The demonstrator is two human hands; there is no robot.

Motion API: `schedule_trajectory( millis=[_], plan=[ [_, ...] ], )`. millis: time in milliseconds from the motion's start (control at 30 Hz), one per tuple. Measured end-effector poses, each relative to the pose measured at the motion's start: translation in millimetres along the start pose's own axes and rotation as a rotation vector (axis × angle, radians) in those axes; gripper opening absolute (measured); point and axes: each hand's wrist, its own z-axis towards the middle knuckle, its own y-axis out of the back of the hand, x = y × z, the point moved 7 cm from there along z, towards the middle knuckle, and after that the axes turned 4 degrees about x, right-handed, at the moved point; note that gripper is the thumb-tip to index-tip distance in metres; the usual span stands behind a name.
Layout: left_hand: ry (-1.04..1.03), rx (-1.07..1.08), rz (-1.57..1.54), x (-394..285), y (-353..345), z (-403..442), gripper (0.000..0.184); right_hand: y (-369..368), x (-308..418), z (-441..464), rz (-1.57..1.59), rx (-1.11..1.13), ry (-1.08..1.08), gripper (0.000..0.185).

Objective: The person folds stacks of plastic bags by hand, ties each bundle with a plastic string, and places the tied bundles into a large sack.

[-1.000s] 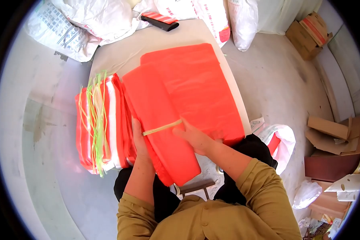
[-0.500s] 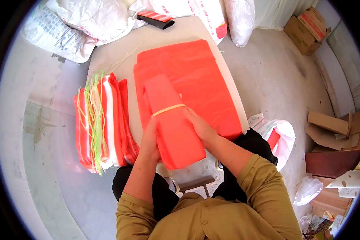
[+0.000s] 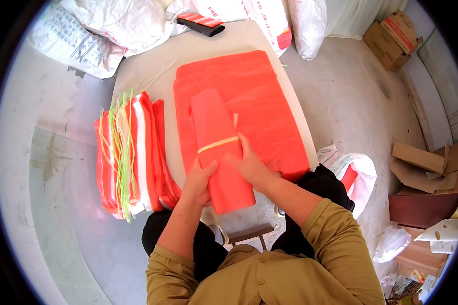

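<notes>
Gripping both sides, the fingers [image 3: 208, 170] hold a folded red bundle [image 3: 220, 156] crossed by a yellow band [image 3: 218, 145].

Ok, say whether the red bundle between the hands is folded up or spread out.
Folded up: the red bundle is a narrow packet, crossed by a yellow band, between left hand and right hand.

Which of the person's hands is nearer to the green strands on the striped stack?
Left. The left hand holds the near-left side of the red bundle, right of the green strands; the right hand is farther right, at the bundle's opposite side.
</notes>
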Motion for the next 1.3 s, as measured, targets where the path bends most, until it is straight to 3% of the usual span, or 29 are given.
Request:
schedule_trajectory(
  millis=[100,200,300,500,600,700,800,1000,1200,1300],
  plan=[
    [0.009,-0.002,-0.049,4.5,6.3,1.9,0.058,3.2,4.2,4.3,0.356,0.042,-0.170,0.062],
    [0.007,0.055,-0.085,5.7,8.9,3.5,0.057,11.8,-9.8,16.2,0.405,-0.064,-0.141,0.051],
    [0.032,0.084,-0.118,6.7,6.1,1.7,0.056,8.1,-20.3,21.3,0.450,0.078,-0.240,0.042],
    [0.054,0.067,-0.072,7.8,1.4,-0.7,0.055,0.4,-3.9,15.2,0.482,0.030,-0.164,0.026],
    [0.058,0.053,-0.069,8.9,2.5,-0.8,0.055,1.3,-6.6,17.3,0.402,0.043,-0.171,0.029],
    [0.046,0.069,-0.072,8.5,1.8,-1.7,0.056,-1.2,1.7,11.1,0.700,-0.009,-0.260,0.034],
    [0.052,0.110,-0.081,8.5,-2.1,-3.2,0.055,-0.1,-1.3,15.8,0.741,0.044,-0.250,0.034],
    [0.106,0.062,-0.089,11.5,-4.1,-3.7,0.051,8.4,-4.4,22.7,0.439,0.065,-0.135,0.042],
    [0.144,0.012,-0.092,18.2,-2.0,-0.9,0.046,3.9,9.3,11.3,0.652,0.050,-0.218,0.036],
    [0.169,0.027,-0.114,23.2,0.5,1.8,0.046,5.8,-11.1,11.1,0.590,0.116,-0.296,0.039]
  ],
)
